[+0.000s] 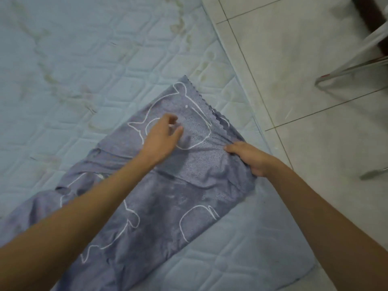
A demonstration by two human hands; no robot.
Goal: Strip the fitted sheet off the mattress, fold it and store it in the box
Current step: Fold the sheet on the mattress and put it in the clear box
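Note:
The fitted sheet, grey-blue with white outline drawings, lies folded into a long band across the bare quilted mattress. Its far end has a zigzag edge near the mattress's right side. My left hand hovers over the upper part of the sheet with relaxed, slightly bent fingers and holds nothing. My right hand grips a bunched fold at the sheet's right edge, fingers curled into the cloth. No box is in view.
The pale blue mattress shows yellowish stains and ends at a diagonal edge on the right. Beyond it is a white tiled floor. Metal chair legs stand at the upper right.

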